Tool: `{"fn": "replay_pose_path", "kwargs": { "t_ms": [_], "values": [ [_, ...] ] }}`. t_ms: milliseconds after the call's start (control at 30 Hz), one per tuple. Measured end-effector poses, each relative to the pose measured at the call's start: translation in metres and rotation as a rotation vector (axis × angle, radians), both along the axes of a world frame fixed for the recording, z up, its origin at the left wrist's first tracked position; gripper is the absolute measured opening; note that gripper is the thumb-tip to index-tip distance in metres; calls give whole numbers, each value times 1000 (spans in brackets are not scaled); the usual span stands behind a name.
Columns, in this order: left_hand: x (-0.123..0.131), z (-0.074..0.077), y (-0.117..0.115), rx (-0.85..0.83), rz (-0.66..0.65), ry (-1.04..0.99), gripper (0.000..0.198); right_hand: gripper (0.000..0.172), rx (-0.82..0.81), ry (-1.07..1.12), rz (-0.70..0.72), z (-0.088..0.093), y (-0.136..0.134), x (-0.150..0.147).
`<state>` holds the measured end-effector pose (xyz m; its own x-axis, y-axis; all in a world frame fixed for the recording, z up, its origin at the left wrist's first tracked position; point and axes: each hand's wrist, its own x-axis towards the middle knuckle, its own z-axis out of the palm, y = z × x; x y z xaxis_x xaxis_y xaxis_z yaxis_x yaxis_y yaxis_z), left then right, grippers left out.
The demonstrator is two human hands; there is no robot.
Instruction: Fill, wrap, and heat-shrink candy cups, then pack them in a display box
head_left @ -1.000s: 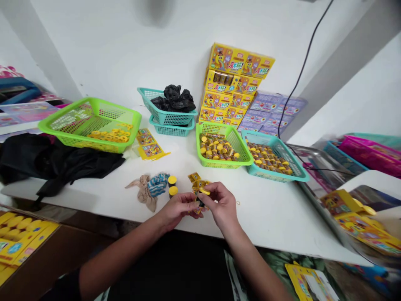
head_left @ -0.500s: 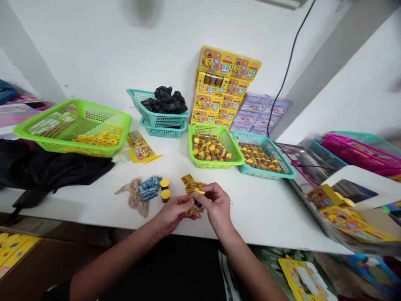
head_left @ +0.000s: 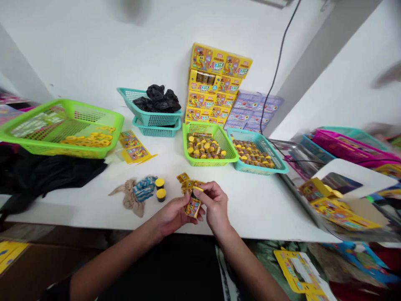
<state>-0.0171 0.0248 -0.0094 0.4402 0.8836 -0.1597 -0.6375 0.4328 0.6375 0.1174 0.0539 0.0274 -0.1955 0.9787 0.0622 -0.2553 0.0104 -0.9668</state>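
Head view: compared with half a second ago, I see less of the dark body of the yellow-lidded tub (head_left: 194, 193), and the printed piece (head_left: 192, 207) under it now faces me more fully. I judge that to mean the two are being handled together, one brought against the other, though I can't tell whether they are joined. Both are between the hands, just above the near edge of the white surface (head_left: 250, 209). The fingers of the left hand (head_left: 171, 214) are curled round the printed piece; those of the right hand (head_left: 217, 205) pinch the tub by its yellow lid.

For writing, my best reading is on the stacked yellow boxes (head_left: 206, 60): 魔术杯!, in large characters, repeated along the top one. The red badge above is too small for me to read. The stacked purple boxes (head_left: 249, 109) carry lettering I can't make out. On the printed piece I get a cartoon and bright lettering, but no legible words.
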Motion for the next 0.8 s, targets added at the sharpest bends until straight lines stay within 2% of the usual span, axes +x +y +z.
{"fn": "replay_pose_path", "kwargs": {
  "t_ms": [133, 267, 467, 667, 800],
  "values": [
    [1, 0, 0, 0, 39, 11, 43, 26, 112, -28, 56, -5, 1, 6],
    [-1, -1, -2, -22, 37, 48, 40, 26, 46, -2, 136, -7, 5, 14],
    [0, 5, -2, 8, 78, 127, 26, 23, 60, -105, 109, -5, 11, 20],
    [3, 1, -4, -32, 22, 34, 31, 15, 58, 8, 99, -8, 12, 22],
    [1, 0, -2, -59, 26, -8, 32, 16, 177, -123, 206, -7, 9, 23]
  ]
}}
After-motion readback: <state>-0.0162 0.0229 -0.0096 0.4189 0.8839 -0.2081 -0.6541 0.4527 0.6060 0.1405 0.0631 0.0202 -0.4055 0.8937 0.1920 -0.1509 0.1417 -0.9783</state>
